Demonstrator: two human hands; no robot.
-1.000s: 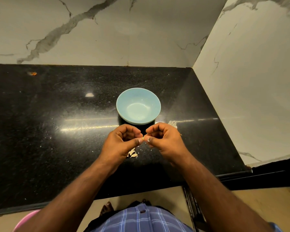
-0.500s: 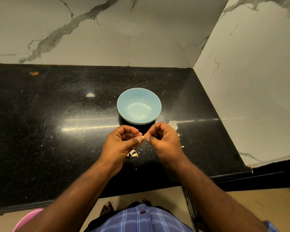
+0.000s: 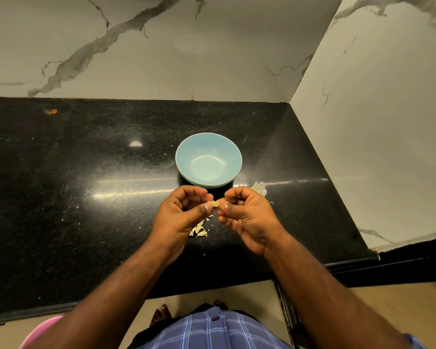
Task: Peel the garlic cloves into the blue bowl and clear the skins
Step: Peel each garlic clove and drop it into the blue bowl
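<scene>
A pale garlic clove is pinched between the fingertips of my left hand and my right hand, just in front of the blue bowl. Both hands have curled fingers and hover over the black counter. The bowl looks empty apart from a tiny speck. Loose garlic skins lie on the counter under my left hand. More papery garlic pieces lie behind my right hand, partly hidden by it.
Marble walls close the counter at the back and on the right. A small orange scrap lies at the far left of the counter. A pink container rim shows below the counter's front edge.
My two hands have drawn slightly apart, and the clove between their fingertips now shows more plainly. The bowl and skins have not moved.
</scene>
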